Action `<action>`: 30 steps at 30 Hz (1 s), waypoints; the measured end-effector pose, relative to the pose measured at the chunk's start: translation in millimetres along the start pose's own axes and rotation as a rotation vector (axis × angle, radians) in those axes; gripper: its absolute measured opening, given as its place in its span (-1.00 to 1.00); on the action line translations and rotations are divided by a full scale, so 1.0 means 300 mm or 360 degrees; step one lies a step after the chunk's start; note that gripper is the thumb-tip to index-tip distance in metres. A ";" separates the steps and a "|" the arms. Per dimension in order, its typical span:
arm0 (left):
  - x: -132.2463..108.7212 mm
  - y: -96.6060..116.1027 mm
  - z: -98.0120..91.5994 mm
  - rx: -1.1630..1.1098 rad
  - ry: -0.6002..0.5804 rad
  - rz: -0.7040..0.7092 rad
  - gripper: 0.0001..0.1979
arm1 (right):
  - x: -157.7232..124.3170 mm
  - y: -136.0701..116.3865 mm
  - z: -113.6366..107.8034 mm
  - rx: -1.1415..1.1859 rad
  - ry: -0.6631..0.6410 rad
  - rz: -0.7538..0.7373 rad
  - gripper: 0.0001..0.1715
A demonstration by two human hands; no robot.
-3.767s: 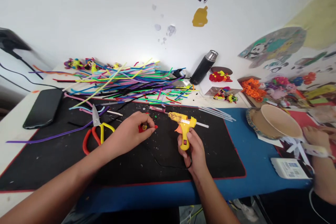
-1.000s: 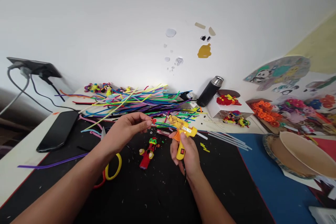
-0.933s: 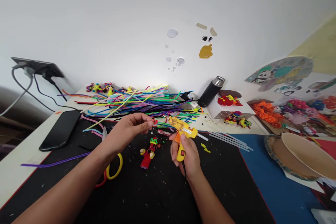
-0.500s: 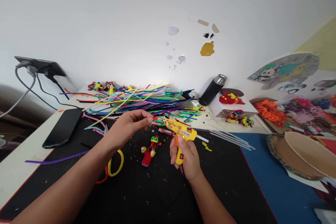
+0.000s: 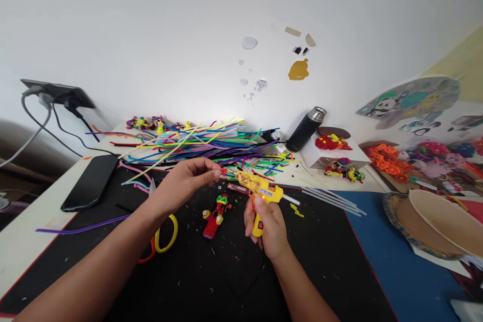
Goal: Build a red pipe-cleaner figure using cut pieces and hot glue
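Observation:
My right hand [image 5: 268, 226] is wrapped round a yellow hot glue gun [image 5: 258, 186], its nozzle pointing left and a clear glue stick [image 5: 291, 200] poking out of the back. Thumb and fingertips of my left hand [image 5: 190, 181] pinch a small red piece [image 5: 224, 171], too small to name, close to the nozzle tip. I cannot tell whether nozzle and piece touch. Below, between my hands, a red figure [image 5: 214, 219] with green and yellow parts lies on the black mat [image 5: 181, 282]. Scissors [image 5: 166, 235] with a yellow and a red handle lie partly under my left forearm.
Many coloured pipe cleaners [image 5: 204, 143] are piled along the wall. A black phone [image 5: 90, 183] lies at the left. Toward the right are a black flask [image 5: 305, 129], a white box [image 5: 332, 157], loose glue sticks [image 5: 334, 200] and a round basket [image 5: 400, 226].
My left hand has shifted very slightly right, bringing the small red piece nearer the nozzle. The glue gun and my right hand look nearly unmoved.

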State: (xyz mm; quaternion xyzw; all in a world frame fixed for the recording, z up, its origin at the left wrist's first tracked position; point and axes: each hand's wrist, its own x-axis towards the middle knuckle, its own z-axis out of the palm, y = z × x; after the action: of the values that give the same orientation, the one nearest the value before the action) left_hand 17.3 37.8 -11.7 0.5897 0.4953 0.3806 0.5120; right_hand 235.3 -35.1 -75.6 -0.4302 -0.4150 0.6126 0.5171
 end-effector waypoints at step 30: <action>0.004 -0.013 0.002 -0.0018 -0.0034 0.0036 -0.51 | -0.001 0.005 -0.002 -0.0043 -0.0027 -0.0012 -0.26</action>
State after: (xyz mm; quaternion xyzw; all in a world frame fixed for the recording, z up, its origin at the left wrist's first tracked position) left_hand 17.3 38.9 -15.6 0.5964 0.4810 0.3828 0.5161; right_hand 235.4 -35.6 -77.2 -0.4304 -0.4291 0.6087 0.5100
